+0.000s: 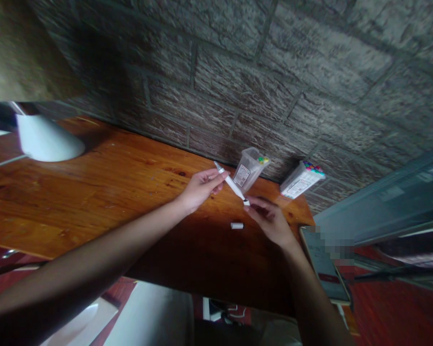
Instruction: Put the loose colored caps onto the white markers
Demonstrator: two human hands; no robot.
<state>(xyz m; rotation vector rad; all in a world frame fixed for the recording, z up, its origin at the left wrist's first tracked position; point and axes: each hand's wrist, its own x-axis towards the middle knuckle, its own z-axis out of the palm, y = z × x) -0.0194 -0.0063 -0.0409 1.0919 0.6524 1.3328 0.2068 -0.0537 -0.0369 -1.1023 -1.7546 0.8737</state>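
Note:
A white marker (234,185) slants above the wooden table, its upper tip uncapped. My left hand (204,189) is closed around its upper part. At the lower end, my right hand (269,217) pinches a small white cap (246,202), which sits at or just off the marker's tip; I cannot tell which. Another white cap (237,226) lies on the table below the marker. Just behind the hands stands a clear plastic box (246,173) holding a few yellow and green-ended markers. To its right is a second box (299,182), packed with markers with colourful ends.
The wooden table (130,163) runs along a grey brick wall (209,77). A lamp with a white base (46,139) stands at the left. A tablet-like flat device (321,259) lies at the right edge, close to my right forearm.

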